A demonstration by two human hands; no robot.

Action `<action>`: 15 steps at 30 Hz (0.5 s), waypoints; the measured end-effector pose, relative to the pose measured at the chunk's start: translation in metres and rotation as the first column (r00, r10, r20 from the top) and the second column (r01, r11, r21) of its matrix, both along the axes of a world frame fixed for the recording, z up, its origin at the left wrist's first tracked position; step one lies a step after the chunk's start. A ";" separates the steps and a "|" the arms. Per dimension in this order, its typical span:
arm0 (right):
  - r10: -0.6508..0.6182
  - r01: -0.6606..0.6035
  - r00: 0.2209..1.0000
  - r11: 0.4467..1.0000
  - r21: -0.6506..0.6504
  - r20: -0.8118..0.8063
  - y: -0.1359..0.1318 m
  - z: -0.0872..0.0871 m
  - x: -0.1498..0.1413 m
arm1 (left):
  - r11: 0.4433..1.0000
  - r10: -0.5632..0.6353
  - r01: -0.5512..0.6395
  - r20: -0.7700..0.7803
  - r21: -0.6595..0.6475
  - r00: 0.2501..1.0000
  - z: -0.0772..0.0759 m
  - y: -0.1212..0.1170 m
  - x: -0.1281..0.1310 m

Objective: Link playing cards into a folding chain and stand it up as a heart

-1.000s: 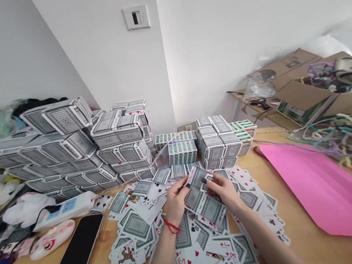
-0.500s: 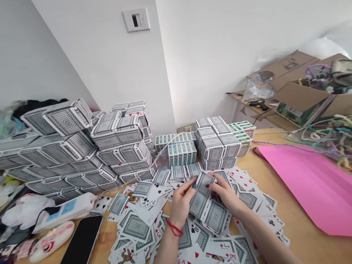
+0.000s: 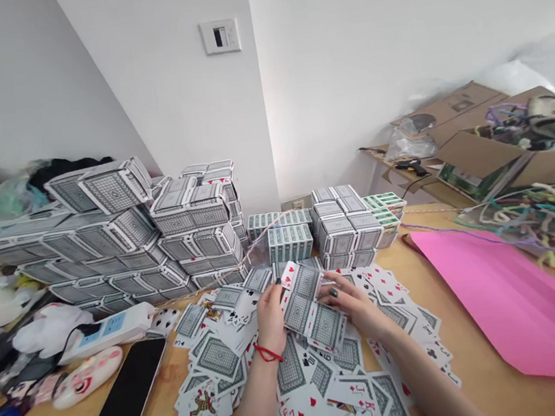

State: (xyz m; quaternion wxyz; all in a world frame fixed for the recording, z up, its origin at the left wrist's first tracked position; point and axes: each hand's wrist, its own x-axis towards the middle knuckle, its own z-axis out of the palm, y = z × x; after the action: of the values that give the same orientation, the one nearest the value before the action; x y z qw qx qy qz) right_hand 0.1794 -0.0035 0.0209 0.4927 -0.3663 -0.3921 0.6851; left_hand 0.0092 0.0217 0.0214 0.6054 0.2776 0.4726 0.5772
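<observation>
A joined piece of folded playing cards is held tilted above the loose cards, mostly showing grey patterned backs. A white flap with red hearts shows at its upper left. My left hand, with a red string on the wrist, grips the piece's left edge, thumb on top. My right hand has its bent fingers against the right edge; its fingertips are partly hidden. Under both hands lies a wide spread of loose playing cards, some face up and some face down.
Folded-card blocks are stacked at the back left, with another stack behind my hands. Green-and-white card boxes stand between. A black phone and power strip lie left, pink paper right, near tangled cords.
The folded-card piece has shifted slightly left and turned, so its hearts flap now shows. My left hand has moved left along with it, and my right fingers have moved to its right edge.
</observation>
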 end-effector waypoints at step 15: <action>-0.132 0.132 0.991 0.991 -0.030 -0.006 0.000 0.011 -0.005 | 0.992 -0.119 0.099 0.292 0.081 0.949 0.010 -0.001 -0.012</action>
State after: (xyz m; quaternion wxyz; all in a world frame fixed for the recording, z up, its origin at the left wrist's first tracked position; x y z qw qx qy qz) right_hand 0.1744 -0.0036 0.0321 0.5330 -0.3961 -0.3548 0.6581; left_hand -0.0028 0.0206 0.0311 0.6910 0.2332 0.3414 0.5930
